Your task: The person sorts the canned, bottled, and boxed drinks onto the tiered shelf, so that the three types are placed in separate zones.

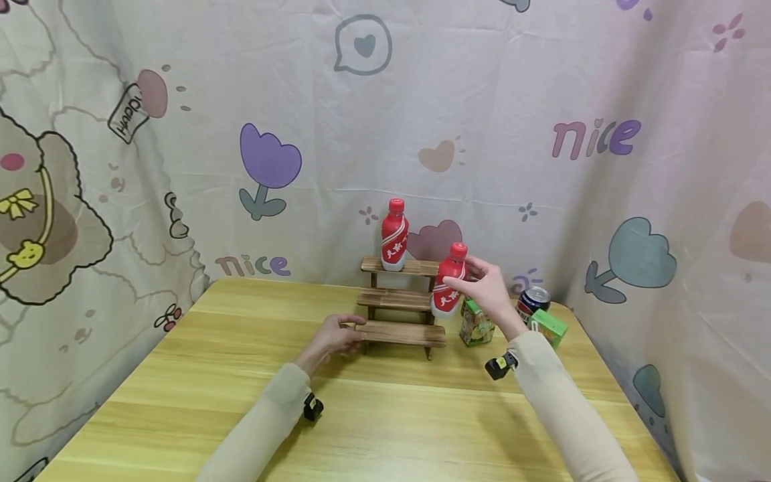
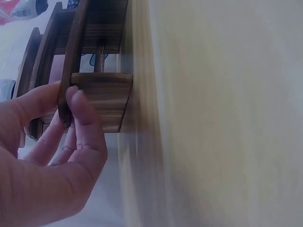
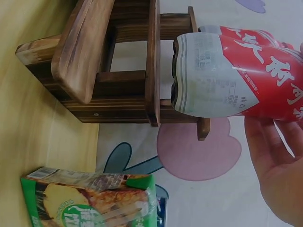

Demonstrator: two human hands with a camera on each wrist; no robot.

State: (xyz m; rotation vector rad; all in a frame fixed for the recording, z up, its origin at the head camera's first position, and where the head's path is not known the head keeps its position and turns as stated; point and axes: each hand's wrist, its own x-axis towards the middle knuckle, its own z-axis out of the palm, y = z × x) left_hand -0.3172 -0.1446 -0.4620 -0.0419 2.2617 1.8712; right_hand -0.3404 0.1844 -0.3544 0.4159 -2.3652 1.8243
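Note:
A three-step wooden display stand (image 1: 397,333) stands near the back of the table. My left hand (image 1: 339,335) pinches the left end of its lowest step, thumb and fingers on either side of the board (image 2: 71,52) in the left wrist view. In my right hand (image 1: 490,291) is a red drink bottle (image 1: 447,284) with a red cap, held upright at the stand's right side. The right wrist view shows the bottle's pale base (image 3: 201,75) in the air near the upper steps. A matching red bottle (image 1: 395,237) stands on the top step.
Right of the stand are a green juice carton (image 1: 476,328), a dark drink can (image 1: 533,301) and another green carton (image 1: 551,325), partly behind my right forearm. A printed curtain (image 1: 337,167) hangs behind the wooden table (image 1: 241,348).

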